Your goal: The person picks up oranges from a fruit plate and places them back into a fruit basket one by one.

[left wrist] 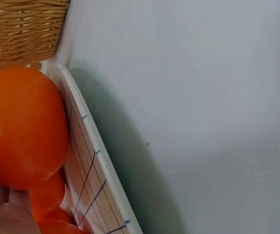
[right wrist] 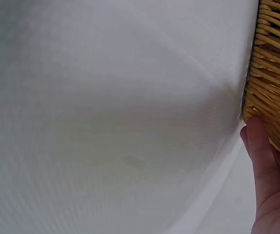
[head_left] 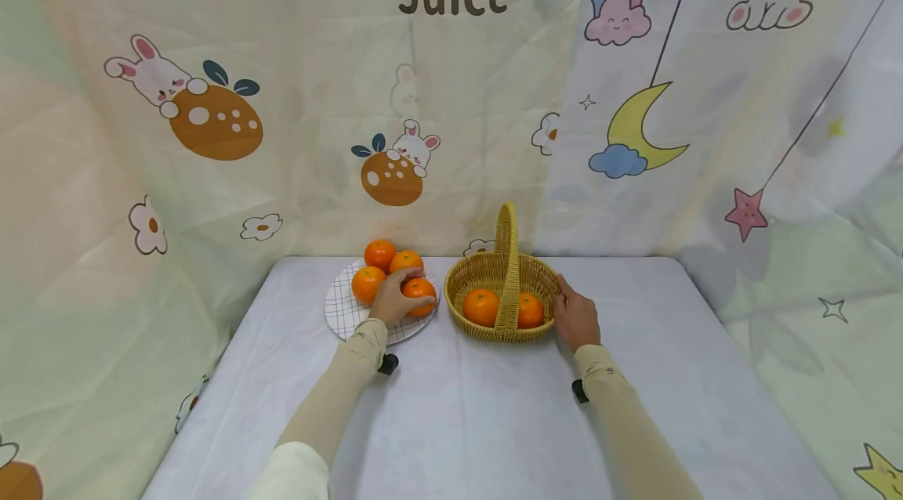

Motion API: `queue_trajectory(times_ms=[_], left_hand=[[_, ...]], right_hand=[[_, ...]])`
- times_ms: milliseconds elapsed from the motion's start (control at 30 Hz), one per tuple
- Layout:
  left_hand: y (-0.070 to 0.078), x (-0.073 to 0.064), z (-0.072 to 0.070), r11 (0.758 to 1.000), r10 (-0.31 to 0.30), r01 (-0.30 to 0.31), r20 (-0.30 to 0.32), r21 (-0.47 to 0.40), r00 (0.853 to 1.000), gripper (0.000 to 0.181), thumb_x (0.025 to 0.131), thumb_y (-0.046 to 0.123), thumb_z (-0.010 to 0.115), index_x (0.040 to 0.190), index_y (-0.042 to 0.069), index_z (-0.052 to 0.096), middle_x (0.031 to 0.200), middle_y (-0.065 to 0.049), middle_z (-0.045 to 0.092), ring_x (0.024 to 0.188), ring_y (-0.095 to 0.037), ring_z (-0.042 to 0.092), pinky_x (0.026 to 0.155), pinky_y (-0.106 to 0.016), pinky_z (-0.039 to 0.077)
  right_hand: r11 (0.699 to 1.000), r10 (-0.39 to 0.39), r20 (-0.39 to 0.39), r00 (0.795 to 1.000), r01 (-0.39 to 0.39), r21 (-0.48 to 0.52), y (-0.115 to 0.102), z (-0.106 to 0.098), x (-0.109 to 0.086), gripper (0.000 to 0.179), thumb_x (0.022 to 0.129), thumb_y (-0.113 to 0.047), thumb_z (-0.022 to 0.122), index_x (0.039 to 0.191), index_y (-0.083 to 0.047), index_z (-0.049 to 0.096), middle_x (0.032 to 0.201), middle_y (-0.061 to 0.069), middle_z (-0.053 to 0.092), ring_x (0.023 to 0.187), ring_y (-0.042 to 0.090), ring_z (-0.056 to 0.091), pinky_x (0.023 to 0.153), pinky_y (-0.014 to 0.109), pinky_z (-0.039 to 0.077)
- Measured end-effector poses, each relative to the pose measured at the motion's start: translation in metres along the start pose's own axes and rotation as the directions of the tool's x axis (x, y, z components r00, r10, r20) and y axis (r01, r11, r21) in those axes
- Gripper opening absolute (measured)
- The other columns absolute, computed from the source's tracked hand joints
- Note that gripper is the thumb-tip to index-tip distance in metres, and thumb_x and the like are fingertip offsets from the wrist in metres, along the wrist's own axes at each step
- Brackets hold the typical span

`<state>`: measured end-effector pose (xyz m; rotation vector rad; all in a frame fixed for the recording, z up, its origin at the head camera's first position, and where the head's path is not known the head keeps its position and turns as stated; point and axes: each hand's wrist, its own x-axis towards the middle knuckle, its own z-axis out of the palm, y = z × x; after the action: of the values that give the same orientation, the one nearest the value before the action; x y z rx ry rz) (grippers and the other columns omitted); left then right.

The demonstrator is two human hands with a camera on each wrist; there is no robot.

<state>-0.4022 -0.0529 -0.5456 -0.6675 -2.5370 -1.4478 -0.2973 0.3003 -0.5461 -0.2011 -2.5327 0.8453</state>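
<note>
My left hand (head_left: 392,301) is over the plate with its thumb and fingers around an orange mandarin (head_left: 419,295), which fills the left side of the left wrist view. Three more mandarins sit beside it on the round white plate (head_left: 340,310) with a dark grid pattern. At the right end of the yellow wicker basket (head_left: 487,273), my right hand (head_left: 578,318) grips the side by the rim. Its fingers (right wrist: 261,151) lie against the woven wall. Inside the basket are two mandarins, one left of the handle (head_left: 481,308) and one partly behind it (head_left: 531,312).
A white cloth covers the table (head_left: 466,414). The basket's tall arched handle (head_left: 507,249) rises between the two ends. Behind the table hangs a printed curtain (head_left: 324,92) with rabbits, fruit and the word Juice. Plate and basket stand side by side near the back edge.
</note>
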Motion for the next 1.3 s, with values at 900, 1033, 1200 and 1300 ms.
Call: queue_trajectory(times_ms=[900,1033,1200,1300], left_hand=[[-0.001,-0.014,0.004,0.980,-0.196,0.197,-0.020,0.039,0.980,0.077,0.057,0.048,0.075,0.123,0.021,0.048,0.116,0.000,0.050,0.101,-0.019,0.047,0.087,-0.041,0.040],[0.004,-0.010,0.000,0.977,-0.213,0.214,-0.014,0.027,0.977,0.078,0.056,0.051,0.074,0.124,0.023,0.047,0.118,0.000,0.047,0.103,-0.020,0.045,0.087,-0.043,0.039],[0.013,-0.003,-0.007,0.973,-0.227,0.227,-0.017,0.045,0.974,0.081,0.055,0.056,0.073,0.125,0.024,0.046,0.119,0.000,0.046,0.104,-0.022,0.044,0.087,-0.045,0.038],[0.019,0.002,-0.011,0.974,-0.219,0.220,-0.017,0.060,0.976,0.080,0.056,0.057,0.072,0.124,0.026,0.046,0.119,0.003,0.046,0.104,-0.022,0.043,0.087,-0.045,0.038]], right_hand=[[1.000,0.010,0.005,1.000,-0.010,0.005,0.001,0.000,0.000,0.042,0.091,-0.019,0.037,0.132,-0.020,0.036,0.047,0.003,0.041,0.042,0.016,0.029,0.039,0.027,0.029],[1.000,0.014,0.003,1.000,-0.014,0.001,0.001,0.000,0.000,0.041,0.091,-0.020,0.037,0.132,-0.020,0.037,0.046,0.003,0.040,0.041,0.016,0.029,0.039,0.028,0.029],[1.000,0.009,0.000,1.000,-0.009,0.004,0.003,0.001,0.000,0.041,0.091,-0.020,0.037,0.132,-0.020,0.037,0.045,0.003,0.039,0.041,0.016,0.028,0.038,0.028,0.029],[1.000,-0.003,-0.001,1.000,0.003,-0.001,0.004,0.001,0.000,0.041,0.091,-0.019,0.037,0.133,-0.020,0.036,0.045,0.003,0.039,0.040,0.016,0.028,0.038,0.027,0.028]])
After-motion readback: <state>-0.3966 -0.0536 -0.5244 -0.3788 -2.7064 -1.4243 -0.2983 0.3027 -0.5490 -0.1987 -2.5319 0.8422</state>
